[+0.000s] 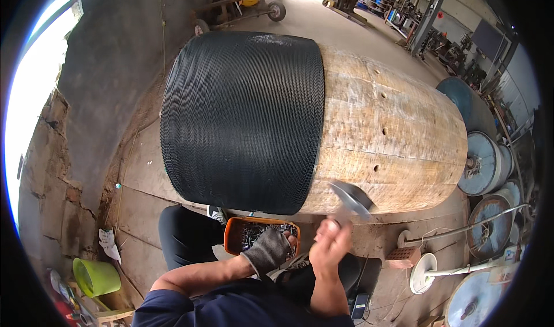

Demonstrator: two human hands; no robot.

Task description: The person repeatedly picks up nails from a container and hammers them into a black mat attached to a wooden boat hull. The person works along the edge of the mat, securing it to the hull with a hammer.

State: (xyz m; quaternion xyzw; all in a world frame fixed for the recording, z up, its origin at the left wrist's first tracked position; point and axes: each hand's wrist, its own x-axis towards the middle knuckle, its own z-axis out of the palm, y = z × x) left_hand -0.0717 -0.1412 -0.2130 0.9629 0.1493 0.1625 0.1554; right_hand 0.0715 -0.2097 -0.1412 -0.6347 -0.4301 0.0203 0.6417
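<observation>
Head view shows me the right grip (330, 243) clamped on a hammer (354, 199), its blurred head near the lower edge of a pale wooden drum (398, 131). Ridged black covering (242, 119) wraps the drum's left part. My grey-gloved left grip (268, 252) lies over 1 orange bin (229, 235) of metal fasteners (252, 233); I cannot tell whether it is clamped on any. Farther left stands a lime-green bucket (95, 277).

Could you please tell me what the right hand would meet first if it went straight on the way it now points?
The right hand, with its hammer leading, would probably meet the drum's pale wooden part first; the gap is hard to judge from this view.
</observation>
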